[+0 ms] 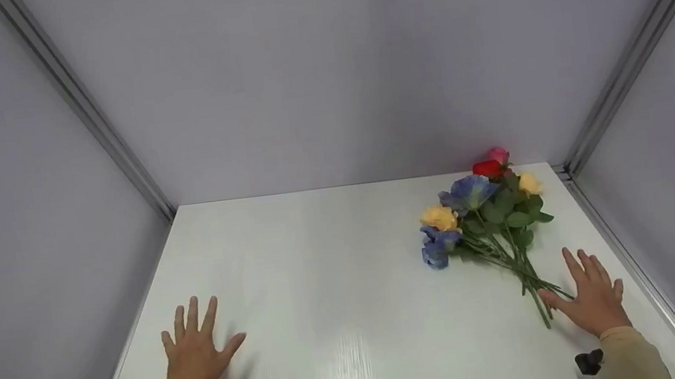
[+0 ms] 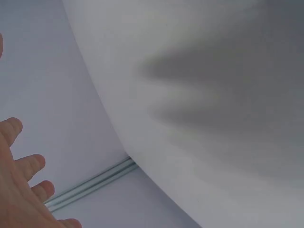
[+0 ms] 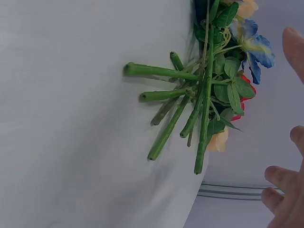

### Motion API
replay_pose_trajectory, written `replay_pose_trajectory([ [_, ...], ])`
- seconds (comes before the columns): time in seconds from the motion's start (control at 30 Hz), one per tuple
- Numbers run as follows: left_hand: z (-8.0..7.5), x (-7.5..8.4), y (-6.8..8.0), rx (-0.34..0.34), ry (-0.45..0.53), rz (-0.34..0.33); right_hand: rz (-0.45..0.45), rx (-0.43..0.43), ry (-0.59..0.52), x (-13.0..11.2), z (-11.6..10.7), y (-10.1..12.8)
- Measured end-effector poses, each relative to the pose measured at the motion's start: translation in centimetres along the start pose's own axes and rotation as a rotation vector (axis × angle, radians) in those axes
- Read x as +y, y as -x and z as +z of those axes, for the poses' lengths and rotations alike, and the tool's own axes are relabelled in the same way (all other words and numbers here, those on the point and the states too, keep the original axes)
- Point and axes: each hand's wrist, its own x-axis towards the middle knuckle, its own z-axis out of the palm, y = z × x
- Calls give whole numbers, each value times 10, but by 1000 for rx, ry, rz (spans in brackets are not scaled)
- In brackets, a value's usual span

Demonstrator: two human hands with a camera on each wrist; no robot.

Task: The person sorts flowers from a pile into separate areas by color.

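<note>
A bunch of artificial flowers [image 1: 485, 211] lies on the white table [image 1: 335, 279] at the right, with blue, yellow, red and pink blooms toward the back wall and green stems [image 1: 529, 279] pointing at me. My right hand [image 1: 588, 294] lies flat and open on the table just right of the stem ends, its thumb close to them. In the right wrist view the cut stems [image 3: 180, 102] fan out beside my fingertips [image 3: 285, 190]. My left hand [image 1: 195, 349] rests flat at the front left with fingers spread, holding nothing; its fingers [image 2: 28, 164] show in the left wrist view.
Grey panel walls enclose the table on three sides, with metal corner rails [image 1: 94, 115] at the back left and back right [image 1: 633, 54]. A small black object [image 1: 589, 362] sits by my right sleeve.
</note>
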Motion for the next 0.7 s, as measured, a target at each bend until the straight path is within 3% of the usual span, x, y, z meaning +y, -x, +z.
replay_pose_trajectory([
  [0.33, 20, 31, -33, -42, 69, 15, -117, 5, -24, -15, 8, -33],
  [0.5, 29, 48, -38, -64, 121, 23, -163, -14, 4, -26, 19, -47],
  [0.7, 39, 66, -38, -103, 175, 16, -152, -58, 25, -40, 29, -60],
])
